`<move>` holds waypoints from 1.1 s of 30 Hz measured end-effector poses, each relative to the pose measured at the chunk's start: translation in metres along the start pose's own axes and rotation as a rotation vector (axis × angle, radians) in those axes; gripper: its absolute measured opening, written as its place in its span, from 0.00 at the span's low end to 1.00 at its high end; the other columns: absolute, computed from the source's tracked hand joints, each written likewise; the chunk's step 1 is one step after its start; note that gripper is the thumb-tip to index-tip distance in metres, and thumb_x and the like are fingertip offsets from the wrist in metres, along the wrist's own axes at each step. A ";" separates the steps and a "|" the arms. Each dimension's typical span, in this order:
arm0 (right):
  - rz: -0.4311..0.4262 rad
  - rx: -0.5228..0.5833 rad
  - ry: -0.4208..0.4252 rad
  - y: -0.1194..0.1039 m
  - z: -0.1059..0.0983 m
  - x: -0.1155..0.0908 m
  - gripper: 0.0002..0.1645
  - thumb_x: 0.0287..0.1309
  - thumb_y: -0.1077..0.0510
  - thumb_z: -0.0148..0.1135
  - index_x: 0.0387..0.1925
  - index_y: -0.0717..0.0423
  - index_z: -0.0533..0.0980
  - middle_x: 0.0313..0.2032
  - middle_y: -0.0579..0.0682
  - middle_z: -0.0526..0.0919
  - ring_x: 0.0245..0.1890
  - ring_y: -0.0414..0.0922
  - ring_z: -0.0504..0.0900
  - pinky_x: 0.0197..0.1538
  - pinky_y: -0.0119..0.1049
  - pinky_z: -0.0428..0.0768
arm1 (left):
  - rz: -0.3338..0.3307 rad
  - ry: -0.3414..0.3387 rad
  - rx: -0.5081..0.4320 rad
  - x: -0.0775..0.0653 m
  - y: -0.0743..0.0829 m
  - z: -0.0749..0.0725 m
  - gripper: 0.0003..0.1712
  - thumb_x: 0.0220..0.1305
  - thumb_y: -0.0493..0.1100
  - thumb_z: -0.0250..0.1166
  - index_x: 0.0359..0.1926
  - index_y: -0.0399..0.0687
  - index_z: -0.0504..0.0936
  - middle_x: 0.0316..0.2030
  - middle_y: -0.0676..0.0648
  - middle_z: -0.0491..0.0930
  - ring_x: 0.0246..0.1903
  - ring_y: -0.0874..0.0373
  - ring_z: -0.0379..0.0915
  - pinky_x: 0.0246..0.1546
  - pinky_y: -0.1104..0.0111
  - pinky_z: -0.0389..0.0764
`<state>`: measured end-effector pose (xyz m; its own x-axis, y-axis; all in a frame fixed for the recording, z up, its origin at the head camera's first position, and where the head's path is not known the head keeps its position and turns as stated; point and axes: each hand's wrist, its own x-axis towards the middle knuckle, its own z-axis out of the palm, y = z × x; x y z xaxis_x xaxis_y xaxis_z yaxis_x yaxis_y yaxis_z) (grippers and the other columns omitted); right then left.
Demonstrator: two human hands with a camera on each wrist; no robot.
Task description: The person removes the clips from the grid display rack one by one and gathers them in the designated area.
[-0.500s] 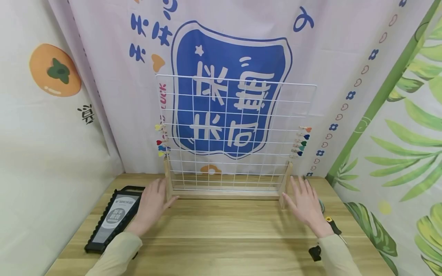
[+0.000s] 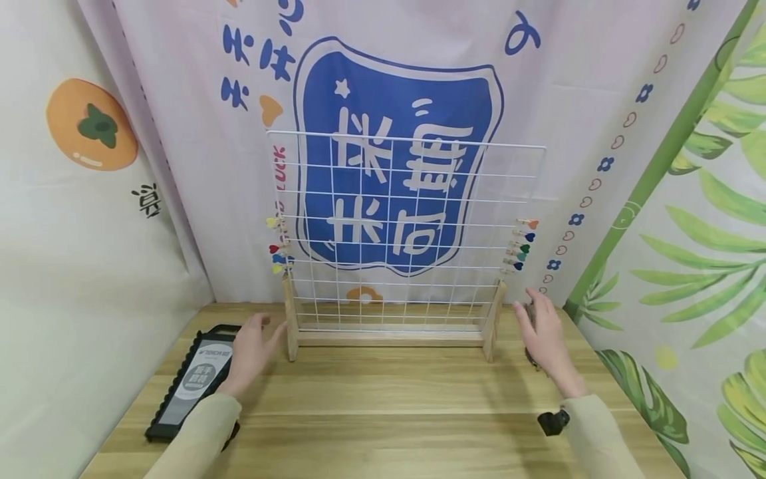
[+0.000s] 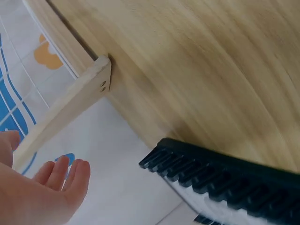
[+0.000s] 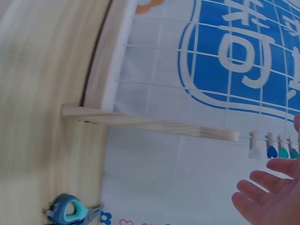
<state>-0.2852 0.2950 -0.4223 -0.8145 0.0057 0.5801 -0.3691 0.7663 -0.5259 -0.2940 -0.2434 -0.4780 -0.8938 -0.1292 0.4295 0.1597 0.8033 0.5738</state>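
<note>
In a wooden stand [image 2: 390, 340], a grid [image 2: 387, 221].

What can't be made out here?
Wooden upright, top end: left wrist view, behind left hand.
Black case, lower right: head view, behind left sleeve.
Case label, fine print: head view, too small.
Right hand, part: right wrist view, cut by right edge.
Blue-handled tool, part: right wrist view, cut by bottom edge.

1. Lit brightly and evenly in the head view, faintly shadowed across the tabletop [image 2: 371, 399].
2. Dimmer in the left wrist view.
3. Pale and softly blurred in the right wrist view, bowed toward the right edge.
</note>
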 end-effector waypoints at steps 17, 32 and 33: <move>0.175 0.148 0.132 -0.014 -0.044 0.048 0.30 0.74 0.49 0.50 0.66 0.66 0.65 0.63 0.65 0.74 0.63 0.59 0.74 0.66 0.41 0.75 | -0.103 -0.172 -0.186 0.026 -0.007 0.019 0.44 0.68 0.50 0.64 0.71 0.25 0.56 0.68 0.23 0.62 0.66 0.28 0.63 0.65 0.42 0.70; 0.247 0.193 0.104 -0.024 -0.065 0.084 0.33 0.72 0.43 0.51 0.68 0.59 0.65 0.65 0.59 0.74 0.65 0.50 0.74 0.68 0.34 0.74 | -0.127 -0.247 -0.274 0.034 -0.006 0.026 0.44 0.71 0.50 0.61 0.73 0.27 0.52 0.71 0.24 0.58 0.68 0.29 0.61 0.66 0.45 0.70; 0.251 0.195 0.097 -0.024 -0.067 0.086 0.33 0.72 0.42 0.51 0.68 0.58 0.65 0.66 0.59 0.74 0.65 0.48 0.75 0.68 0.33 0.74 | -0.128 -0.250 -0.279 0.034 -0.005 0.026 0.44 0.71 0.50 0.61 0.73 0.27 0.53 0.70 0.24 0.58 0.68 0.29 0.61 0.66 0.45 0.70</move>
<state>-0.3167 0.3198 -0.3182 -0.8481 0.2466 0.4690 -0.2490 0.5957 -0.7636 -0.3364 -0.2369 -0.4845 -0.9828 -0.0448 0.1791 0.1175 0.5965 0.7940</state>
